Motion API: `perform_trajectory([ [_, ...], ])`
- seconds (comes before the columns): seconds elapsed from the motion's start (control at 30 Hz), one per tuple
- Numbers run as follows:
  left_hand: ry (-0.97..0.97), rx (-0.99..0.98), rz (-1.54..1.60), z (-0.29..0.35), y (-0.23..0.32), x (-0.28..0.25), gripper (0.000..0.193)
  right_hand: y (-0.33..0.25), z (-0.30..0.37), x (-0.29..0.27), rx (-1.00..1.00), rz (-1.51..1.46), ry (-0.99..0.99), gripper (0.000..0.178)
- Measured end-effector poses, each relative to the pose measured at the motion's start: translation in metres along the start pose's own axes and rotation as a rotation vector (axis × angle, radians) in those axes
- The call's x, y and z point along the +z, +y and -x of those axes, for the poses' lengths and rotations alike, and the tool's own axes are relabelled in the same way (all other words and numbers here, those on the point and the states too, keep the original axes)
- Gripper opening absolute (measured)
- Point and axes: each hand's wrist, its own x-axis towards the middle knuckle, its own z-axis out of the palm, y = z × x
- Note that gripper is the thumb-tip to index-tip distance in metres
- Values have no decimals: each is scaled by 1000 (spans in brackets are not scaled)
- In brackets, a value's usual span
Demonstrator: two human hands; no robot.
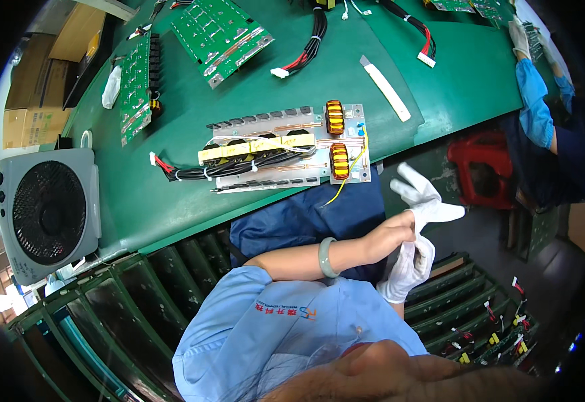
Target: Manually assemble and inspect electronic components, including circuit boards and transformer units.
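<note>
My left hand (389,236) is bare, with a pale green bangle on its wrist, and its fingers are curled at the cuff of a white glove (427,203). The glove's fingers spread beyond the table's near edge; part of my left hand is hidden by it. My right hand (407,269) wears a white glove of its own, and its closed fingers grip the loose glove's cuff from below. On the table lies a circuit board assembly (272,181) with yellow-wound coils, a yellow-taped row of components and a bundle of black wires, apart from both hands.
A white-handled knife (386,88) lies behind the assembly. Green circuit boards (222,40) and wire bundles sit farther back. A grey fan (48,208) stands at left. At right, a co-worker's arm (533,100) reaches over the table near a red stool (480,171). Racks stand below.
</note>
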Motion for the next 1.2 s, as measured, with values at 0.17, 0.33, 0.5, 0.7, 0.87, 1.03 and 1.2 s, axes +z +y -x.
perform_trajectory([
  [0.17, 77, 153, -692, -1, 5, 11, 45, -10, -9, -1, 5, -8, 105, 10],
  [0.33, -38, -114, -84, -15, 22, 8, 32, -11, 5, -14, 124, -139, -76, 9],
  [0.5, -92, 258, -424, -32, 7, 23, 22, -7, 9, -25, 147, -201, -9, 10],
  [0.7, -192, 692, -1223, -34, 11, 3, 20, -13, 1, -19, -113, -96, -61, 8],
  [0.87, -346, 337, -763, -26, 43, 34, 16, -24, 4, -23, -110, -80, -140, 7],
  [1.03, -396, 365, -57, -49, 33, 45, 28, -36, 0, -22, -188, 17, -127, 15],
  [1.2, 69, 221, -692, -68, 36, 71, 36, -33, -2, -25, -239, 31, -122, 17],
])
